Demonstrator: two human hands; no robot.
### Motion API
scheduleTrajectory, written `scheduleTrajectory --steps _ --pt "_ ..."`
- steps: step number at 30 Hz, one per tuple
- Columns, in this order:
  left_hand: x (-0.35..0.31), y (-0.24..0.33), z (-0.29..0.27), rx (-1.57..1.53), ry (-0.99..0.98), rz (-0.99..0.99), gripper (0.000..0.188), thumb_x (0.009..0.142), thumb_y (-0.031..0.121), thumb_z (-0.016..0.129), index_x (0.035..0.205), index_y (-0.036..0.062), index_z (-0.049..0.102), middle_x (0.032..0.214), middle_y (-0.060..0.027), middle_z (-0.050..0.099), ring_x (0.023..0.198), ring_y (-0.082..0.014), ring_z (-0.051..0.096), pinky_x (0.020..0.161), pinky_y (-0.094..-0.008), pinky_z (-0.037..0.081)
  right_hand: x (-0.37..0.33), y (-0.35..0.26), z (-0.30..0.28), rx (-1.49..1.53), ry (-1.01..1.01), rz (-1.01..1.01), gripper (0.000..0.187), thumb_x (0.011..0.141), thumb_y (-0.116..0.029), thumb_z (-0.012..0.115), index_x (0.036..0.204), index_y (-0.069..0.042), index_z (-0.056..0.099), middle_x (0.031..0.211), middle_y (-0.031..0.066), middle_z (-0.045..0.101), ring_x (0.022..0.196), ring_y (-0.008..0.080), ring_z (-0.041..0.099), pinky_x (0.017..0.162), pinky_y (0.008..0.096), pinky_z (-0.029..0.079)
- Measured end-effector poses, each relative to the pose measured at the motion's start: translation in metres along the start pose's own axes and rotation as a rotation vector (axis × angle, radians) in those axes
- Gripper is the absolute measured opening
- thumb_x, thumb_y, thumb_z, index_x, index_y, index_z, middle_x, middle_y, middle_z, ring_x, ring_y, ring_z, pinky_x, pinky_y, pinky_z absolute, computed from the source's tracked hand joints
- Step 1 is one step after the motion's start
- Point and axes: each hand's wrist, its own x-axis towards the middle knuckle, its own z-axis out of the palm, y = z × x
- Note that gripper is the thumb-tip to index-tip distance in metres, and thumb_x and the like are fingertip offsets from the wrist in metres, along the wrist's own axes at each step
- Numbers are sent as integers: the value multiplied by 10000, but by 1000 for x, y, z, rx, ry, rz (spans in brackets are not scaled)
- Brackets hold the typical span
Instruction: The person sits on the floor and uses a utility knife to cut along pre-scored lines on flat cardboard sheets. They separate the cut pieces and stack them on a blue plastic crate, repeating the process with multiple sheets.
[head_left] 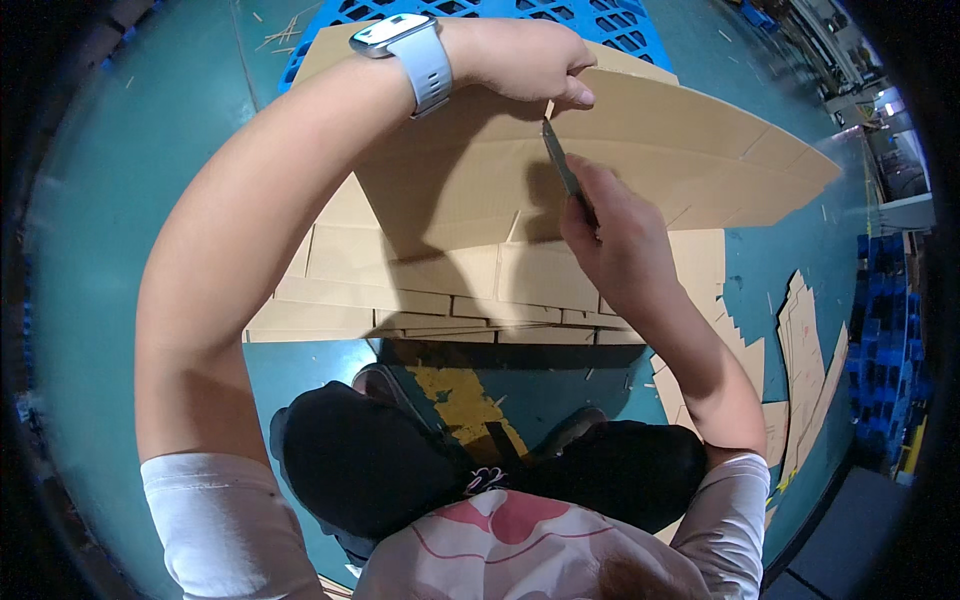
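A brown cardboard sheet is tilted up in front of me, above a stack of flat cardboard. My left hand reaches over to the sheet's far edge, its fingers closed there with the thumb on the near face. In my closed right hand is a knife with a dark, narrow blade. The blade points up and away from me, its tip just below my left thumb, near a small slit at the edge. Whether the tip touches the cardboard I cannot tell.
A blue plastic pallet shows beyond the cardboard. Loose cardboard pieces lie on the green floor to the right, with thin scraps at the far left. Blue stacked pallets stand at the right rim. My knees are close to the stack.
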Motion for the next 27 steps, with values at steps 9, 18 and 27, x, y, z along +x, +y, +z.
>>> scheduleTrajectory --steps 9,18,27 --pt "-1 4 2 31 47 34 386 903 357 587 892 -28 579 740 -193 596 706 -331 578 670 -411 454 14 5 10 -31 4 25 277 796 -70 575 1053 -27 481 740 171 589 719 357 604 620 455 479" --pt "1 10 -4 33 -71 -111 380 885 354 599 1002 -7 627 903 -182 649 878 -321 628 785 -392 479 11 9 26 -50 41 2 301 798 -75 574 1079 -10 490 738 179 595 675 360 608 607 460 492" --pt "1 5 6 49 46 -26 399 895 366 599 906 -32 592 749 -180 607 705 -306 586 673 -397 463 -10 1 16 -14 -9 39 323 816 -21 597 1131 -2 528 759 185 576 644 347 589 600 404 473"
